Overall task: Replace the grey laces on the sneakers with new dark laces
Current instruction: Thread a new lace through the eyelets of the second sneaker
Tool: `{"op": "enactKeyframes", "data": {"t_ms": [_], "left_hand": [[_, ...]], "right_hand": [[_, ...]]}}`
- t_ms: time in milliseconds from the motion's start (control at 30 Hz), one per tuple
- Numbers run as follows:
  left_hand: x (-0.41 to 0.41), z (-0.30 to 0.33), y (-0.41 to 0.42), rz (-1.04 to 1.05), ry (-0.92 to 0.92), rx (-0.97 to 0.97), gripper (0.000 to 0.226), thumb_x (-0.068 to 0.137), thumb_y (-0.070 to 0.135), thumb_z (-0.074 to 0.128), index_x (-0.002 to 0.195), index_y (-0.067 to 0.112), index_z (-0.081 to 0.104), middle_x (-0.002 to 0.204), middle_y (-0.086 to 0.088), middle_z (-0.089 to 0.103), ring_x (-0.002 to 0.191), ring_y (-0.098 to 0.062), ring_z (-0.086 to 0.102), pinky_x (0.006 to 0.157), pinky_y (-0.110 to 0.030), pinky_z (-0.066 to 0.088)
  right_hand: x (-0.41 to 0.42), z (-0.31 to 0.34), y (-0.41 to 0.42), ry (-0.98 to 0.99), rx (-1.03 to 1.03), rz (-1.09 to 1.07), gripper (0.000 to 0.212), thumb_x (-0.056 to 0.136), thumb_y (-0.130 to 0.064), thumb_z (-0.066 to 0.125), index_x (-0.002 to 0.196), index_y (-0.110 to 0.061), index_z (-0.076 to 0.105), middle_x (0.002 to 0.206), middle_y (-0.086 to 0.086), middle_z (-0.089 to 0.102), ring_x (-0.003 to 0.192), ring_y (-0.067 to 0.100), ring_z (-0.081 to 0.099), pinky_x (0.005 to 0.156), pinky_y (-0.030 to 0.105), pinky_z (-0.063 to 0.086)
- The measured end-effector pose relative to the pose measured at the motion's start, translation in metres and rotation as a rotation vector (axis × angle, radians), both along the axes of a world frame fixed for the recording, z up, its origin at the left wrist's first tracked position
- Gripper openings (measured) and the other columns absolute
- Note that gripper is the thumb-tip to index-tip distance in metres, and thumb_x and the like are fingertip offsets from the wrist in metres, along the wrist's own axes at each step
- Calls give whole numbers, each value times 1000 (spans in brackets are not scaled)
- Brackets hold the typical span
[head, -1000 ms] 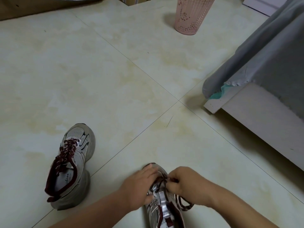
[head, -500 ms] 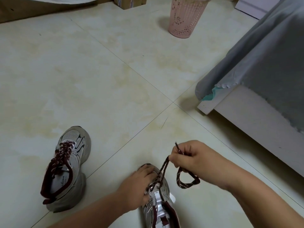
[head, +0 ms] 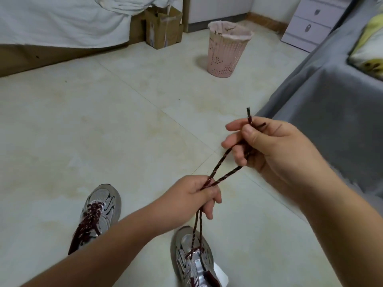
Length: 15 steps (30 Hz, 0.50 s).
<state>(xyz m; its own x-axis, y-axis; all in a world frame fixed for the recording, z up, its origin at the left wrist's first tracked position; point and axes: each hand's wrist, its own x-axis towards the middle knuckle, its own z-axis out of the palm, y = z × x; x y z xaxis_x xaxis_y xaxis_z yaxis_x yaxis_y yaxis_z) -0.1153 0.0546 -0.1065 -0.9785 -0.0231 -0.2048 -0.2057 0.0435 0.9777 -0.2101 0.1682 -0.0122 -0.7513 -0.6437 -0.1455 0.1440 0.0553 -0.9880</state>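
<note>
Two silver-grey sneakers stand on the tiled floor. The left sneaker (head: 101,212) is fully laced with a dark maroon lace, and my left forearm partly covers it. The right sneaker (head: 191,257) sits at the bottom centre with a maroon lace (head: 219,167) through its lowest eyelets. Both strands of that lace rise from the shoe. My left hand (head: 192,195) grips the two strands above the shoe. Higher and to the right, my right hand (head: 267,148) pinches both lace ends, whose tips stick out above the fingers.
A pink perforated bin (head: 227,51) stands at the back. On the right is a bed with a grey cover (head: 331,112). Cardboard boxes (head: 162,27) and a white sheet (head: 62,19) lie at the far left, a lilac drawer unit (head: 310,23) at the far right.
Both hands have risen from the right sneaker. The right hand pulled the lace ends up and to the right; the left hand left the shoe's toe and took hold of both strands. The camera tilted up.
</note>
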Motion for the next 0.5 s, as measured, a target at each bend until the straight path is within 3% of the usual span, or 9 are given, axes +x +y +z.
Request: {"op": "enactKeyframes", "data": {"t_ms": [133,300,500], "left_hand": [[-1,33,5,36,103,-43,25,93,13,47,71,19,57,50,7,55,56,-9,57,65,-17,46],[-15,72,-6,182,201,-21,29,94,4,41,72,15,56,50,2,54,50,-10,56,58,-15,48],[-24,84,-15,196,157,-153,26,94,4,42,73,15,54,61,-2,59,56,-6,58,64,-16,50]], "right_hand": [[5,28,-10,-20,-121,-51,21,96,-6,41,86,-3,60,74,9,70,49,13,60,50,21,53],[-2,49,-28,14,-173,-100,16,95,-7,46,88,-6,60,81,8,69,48,8,59,50,17,50],[0,38,-47,-48,-118,-128,17,96,-6,46,85,-5,59,83,7,66,46,6,56,49,16,50]]}}
